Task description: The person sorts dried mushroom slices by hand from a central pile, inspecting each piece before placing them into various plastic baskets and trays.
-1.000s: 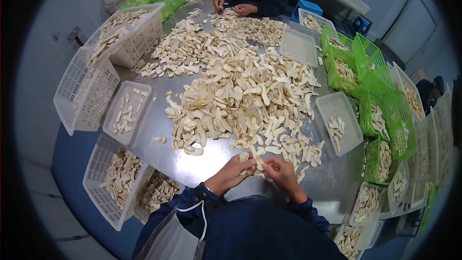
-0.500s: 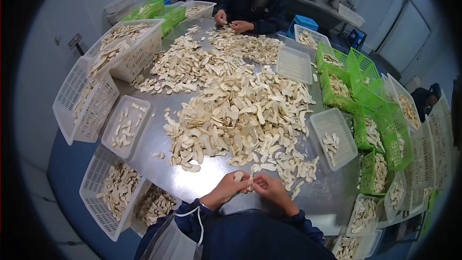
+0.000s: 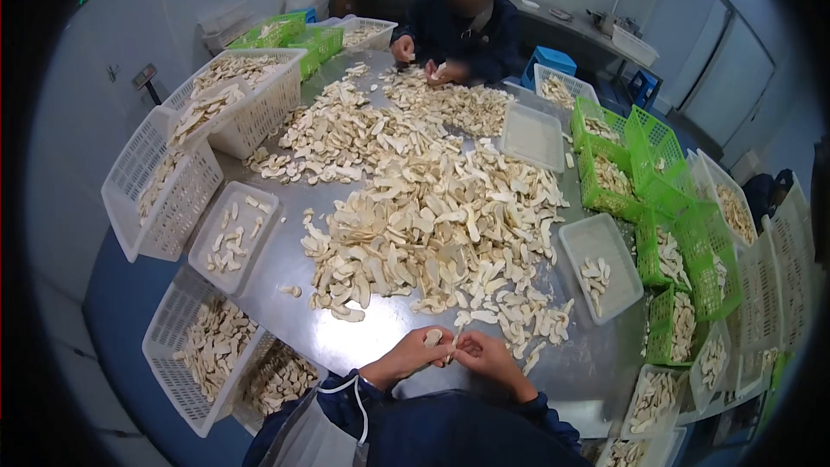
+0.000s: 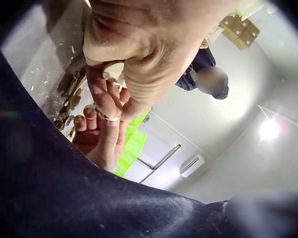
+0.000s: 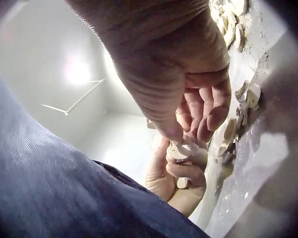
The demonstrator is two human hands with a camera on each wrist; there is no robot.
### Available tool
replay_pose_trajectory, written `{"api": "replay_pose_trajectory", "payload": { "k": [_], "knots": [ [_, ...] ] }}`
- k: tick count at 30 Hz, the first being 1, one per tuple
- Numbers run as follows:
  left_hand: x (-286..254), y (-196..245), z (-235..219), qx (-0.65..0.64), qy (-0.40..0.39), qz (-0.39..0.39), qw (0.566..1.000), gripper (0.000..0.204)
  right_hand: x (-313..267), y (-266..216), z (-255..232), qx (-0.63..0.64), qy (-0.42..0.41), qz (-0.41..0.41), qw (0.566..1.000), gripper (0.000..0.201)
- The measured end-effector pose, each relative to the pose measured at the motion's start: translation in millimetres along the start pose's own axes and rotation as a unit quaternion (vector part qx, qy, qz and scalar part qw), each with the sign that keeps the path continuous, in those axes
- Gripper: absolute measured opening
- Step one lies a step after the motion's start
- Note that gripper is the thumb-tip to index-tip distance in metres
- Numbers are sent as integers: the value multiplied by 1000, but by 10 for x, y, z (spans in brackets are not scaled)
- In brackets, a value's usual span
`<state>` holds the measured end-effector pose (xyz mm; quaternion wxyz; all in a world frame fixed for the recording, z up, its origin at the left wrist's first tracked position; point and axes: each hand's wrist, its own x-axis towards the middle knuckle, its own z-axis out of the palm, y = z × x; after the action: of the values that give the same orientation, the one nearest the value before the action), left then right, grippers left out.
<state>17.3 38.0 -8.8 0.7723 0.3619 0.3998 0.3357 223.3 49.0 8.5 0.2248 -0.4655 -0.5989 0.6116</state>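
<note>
Both hands meet over the table's near edge, below a large heap of pale dried slices [image 3: 415,233]. The left hand [image 3: 415,355] curls round a pale slice [image 3: 432,338] held against its palm, and its fingertips also hold a thin slice [image 3: 455,342]. On that thin slice's other side the right hand [image 3: 488,358] pinches with thumb and forefinger. In the right wrist view the pinched slice [image 5: 179,152] lies between the two hands, while the right hand's other fingers [image 5: 208,106] are bent. The left wrist view shows the palm-held slice [image 4: 115,73] under the left hand [image 4: 139,44].
A shallow white tray [image 3: 624,270] with slices stands right, another white tray [image 3: 201,246] left, and a third tray [image 3: 532,136] beyond the heap. Green baskets [image 3: 644,207] line the right edge; white baskets [image 3: 164,216] line the left. Across the table another person [image 3: 458,26] handles slices.
The head view has tilted upward, so the table sits lower. The thin slice between the hands now stands more upright and edge-on. The person opposite has raised a hand slightly.
</note>
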Motion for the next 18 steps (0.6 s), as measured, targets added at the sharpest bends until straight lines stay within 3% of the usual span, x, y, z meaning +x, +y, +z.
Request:
{"api": "replay_pose_trajectory", "payload": {
  "k": [5,11,14,18],
  "knots": [
    [41,-81,-42,18,-18,16,1000,31,50,223,10,54,-6,-26,998,20],
    [65,-91,-67,35,-46,10,998,31,25,219,-68,35,-57,9,998,25],
    [4,-38,-34,65,-72,7,995,31,1,291,-40,96,-69,14,993,28],
    [-45,-59,-28,45,-85,9,995,31,-88,55,-50,59,-82,51,994,27]
  ]
}}
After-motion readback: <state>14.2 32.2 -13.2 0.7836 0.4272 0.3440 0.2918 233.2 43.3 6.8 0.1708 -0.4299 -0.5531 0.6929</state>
